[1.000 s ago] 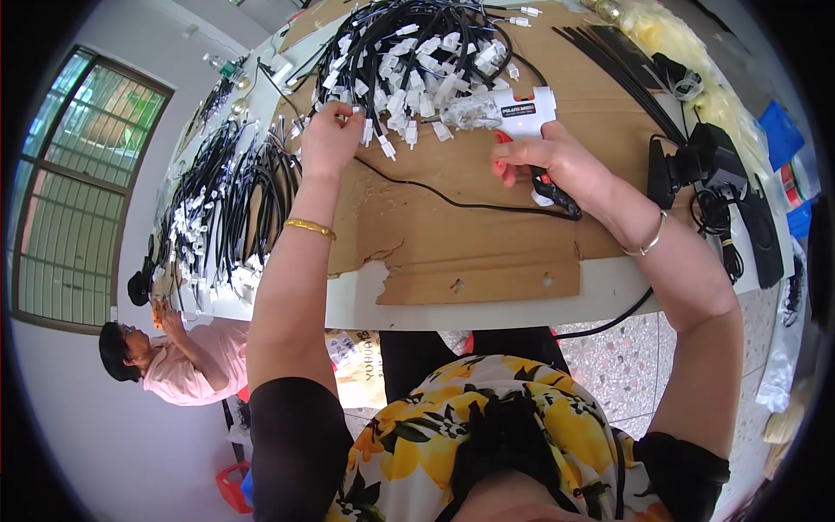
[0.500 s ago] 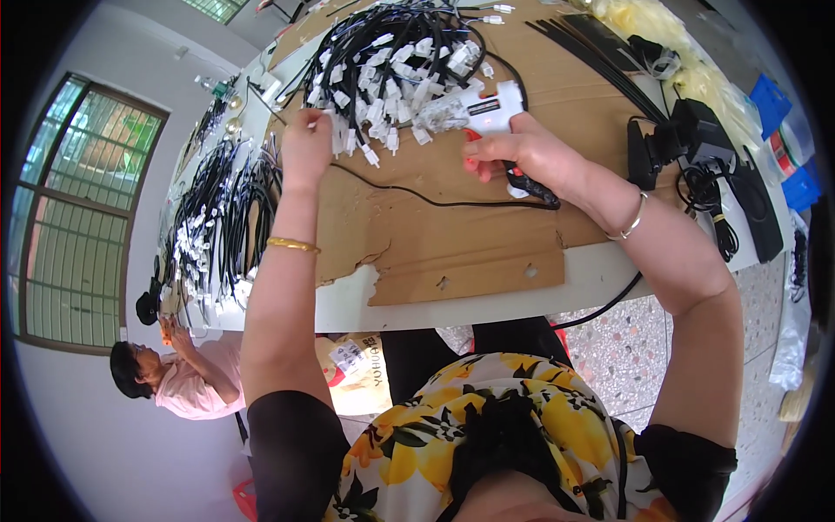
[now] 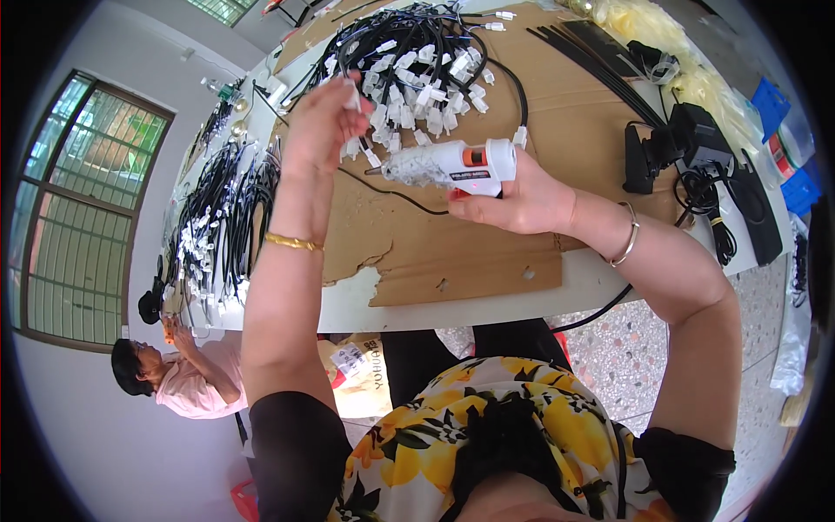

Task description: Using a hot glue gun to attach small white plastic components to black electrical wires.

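Observation:
My right hand (image 3: 522,202) is wrapped round the grip of a white hot glue gun (image 3: 461,165) with clumps of dried glue on its front part. Its nozzle points left, toward my left hand (image 3: 326,126). The left fingers are curled in a pinch at the near left side of a heap of black cables (image 3: 426,35) with white plug connectors (image 3: 409,109). A small white connector (image 3: 352,94) shows between those fingers, partly hidden and slightly blurred. The glue gun's black cord (image 3: 396,190) shows on the cardboard (image 3: 470,261) below it.
A second bundle of cables (image 3: 222,209) lies on the left of the table. Black strips (image 3: 591,74), a black stand-like device (image 3: 687,139) and yellowish plastic bags (image 3: 713,83) are on the right. A person in a pink top (image 3: 204,374) sits at the left.
The glue gun has come nearer to me and turned so its nozzle points left. My left hand has moved up and to the right, against the cable heap.

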